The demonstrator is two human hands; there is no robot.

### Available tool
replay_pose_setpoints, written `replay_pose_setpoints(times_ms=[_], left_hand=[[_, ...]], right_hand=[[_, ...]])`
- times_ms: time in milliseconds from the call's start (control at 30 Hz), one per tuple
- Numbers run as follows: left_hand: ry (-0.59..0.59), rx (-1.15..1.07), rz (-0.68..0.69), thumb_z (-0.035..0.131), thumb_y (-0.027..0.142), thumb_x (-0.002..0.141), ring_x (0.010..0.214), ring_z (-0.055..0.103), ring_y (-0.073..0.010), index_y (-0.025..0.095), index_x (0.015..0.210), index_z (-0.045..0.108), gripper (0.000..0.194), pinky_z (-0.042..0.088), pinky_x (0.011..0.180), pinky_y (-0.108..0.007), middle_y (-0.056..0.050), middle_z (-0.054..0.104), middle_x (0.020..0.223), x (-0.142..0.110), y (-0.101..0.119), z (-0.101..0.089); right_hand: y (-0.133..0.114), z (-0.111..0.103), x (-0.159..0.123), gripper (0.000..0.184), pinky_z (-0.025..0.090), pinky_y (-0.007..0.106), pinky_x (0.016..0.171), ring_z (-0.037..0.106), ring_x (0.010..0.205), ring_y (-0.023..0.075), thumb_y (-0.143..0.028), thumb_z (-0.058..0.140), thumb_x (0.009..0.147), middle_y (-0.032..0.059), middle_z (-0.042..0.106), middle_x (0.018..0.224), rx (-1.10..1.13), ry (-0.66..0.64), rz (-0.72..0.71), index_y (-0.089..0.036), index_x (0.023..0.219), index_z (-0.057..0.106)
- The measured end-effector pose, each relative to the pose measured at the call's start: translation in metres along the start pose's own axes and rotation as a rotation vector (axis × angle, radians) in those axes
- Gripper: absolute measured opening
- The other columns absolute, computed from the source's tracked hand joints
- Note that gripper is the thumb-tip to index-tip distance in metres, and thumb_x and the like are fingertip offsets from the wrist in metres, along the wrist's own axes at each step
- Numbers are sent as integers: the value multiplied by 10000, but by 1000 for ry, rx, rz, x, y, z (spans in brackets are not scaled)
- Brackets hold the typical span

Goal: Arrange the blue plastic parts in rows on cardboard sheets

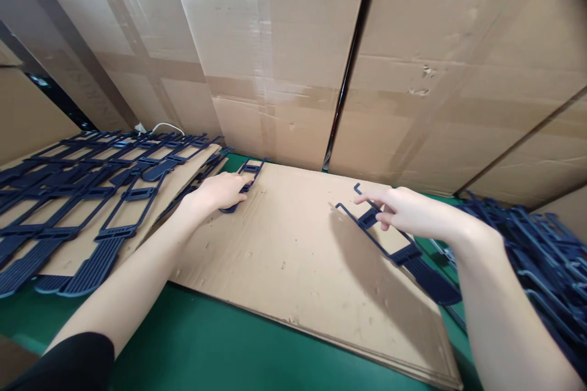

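Note:
My left hand (pixel 222 191) rests with curled fingers on a dark blue plastic frame part (pixel 250 172) that lies on the far left corner of a flat cardboard sheet (pixel 298 256). My right hand (pixel 403 212) pinches a second dark blue frame part (pixel 398 250) and holds it tilted just above the right side of the sheet, its ribbed end pointing toward me.
On the left, several identical blue parts (pixel 87 195) lie in rows on stacked cardboard sheets. A loose heap of the same parts (pixel 541 256) sits at the right. Tall cardboard boxes (pixel 284 55) wall off the back. The table top (pixel 206 342) is green.

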State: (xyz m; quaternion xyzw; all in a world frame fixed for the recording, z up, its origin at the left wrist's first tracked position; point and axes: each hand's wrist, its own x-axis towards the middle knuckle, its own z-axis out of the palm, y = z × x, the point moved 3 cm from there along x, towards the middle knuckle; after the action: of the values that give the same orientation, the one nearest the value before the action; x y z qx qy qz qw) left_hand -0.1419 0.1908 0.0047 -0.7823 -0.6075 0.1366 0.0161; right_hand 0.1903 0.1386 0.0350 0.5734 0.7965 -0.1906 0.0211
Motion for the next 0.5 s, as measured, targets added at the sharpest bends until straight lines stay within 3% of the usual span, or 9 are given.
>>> replay_pose_setpoints(times_ms=[233, 500], left_hand=[[-9, -3, -2, 499, 276, 873, 1161, 527, -280, 162, 1388, 407, 536, 415, 955, -364, -147, 526, 1302, -1, 0, 0], [-14, -20, 23, 511, 239, 865, 1188, 505, -254, 137, 1389, 403, 545, 385, 989, -320, -146, 527, 1299, 1, 0, 0]], right_hand=[[-3, -7, -7, 590, 382, 195, 515, 499, 493, 95, -84, 433, 708, -30, 591, 616, 71, 89, -97, -228, 1267, 555], [-19, -14, -21, 352, 467, 199, 536, 591, 531, 112, -252, 487, 845, -27, 611, 595, 306, 127, -160, -236, 1186, 571]])
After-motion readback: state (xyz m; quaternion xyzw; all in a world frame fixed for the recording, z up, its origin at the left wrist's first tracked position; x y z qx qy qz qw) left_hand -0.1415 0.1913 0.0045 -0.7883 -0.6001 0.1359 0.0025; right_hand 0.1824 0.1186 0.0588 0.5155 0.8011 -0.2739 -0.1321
